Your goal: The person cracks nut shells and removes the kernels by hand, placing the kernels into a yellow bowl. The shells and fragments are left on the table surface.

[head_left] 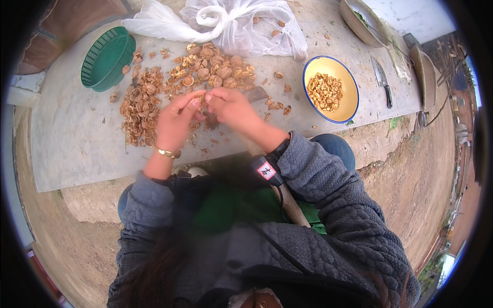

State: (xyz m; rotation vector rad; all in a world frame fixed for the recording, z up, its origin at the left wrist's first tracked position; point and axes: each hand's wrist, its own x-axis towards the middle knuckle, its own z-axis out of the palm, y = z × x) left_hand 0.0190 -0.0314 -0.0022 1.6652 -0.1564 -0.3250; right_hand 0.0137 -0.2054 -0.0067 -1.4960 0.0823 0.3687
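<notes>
Both hands meet over the near side of the table, fingertips together around a piece of walnut [200,97]. My left hand [177,119] pinches it between thumb and forefinger; my right hand [233,110] has its fingers closed at the same spot, partly hiding the piece. Just beyond them lies a pile of whole and cracked walnuts [218,69]. Left of my left hand is a heap of broken walnut shells [141,105]. To the right, a yellow bowl with a blue rim [350,95] holds shelled walnut kernels [324,92].
A green plastic basket [105,61] stands at the far left of the grey table [77,154]. A translucent plastic bag [246,31] lies at the back. A knife with a black handle [382,79] lies right of the bowl, near a large pan [362,23]. Shell bits are scattered about.
</notes>
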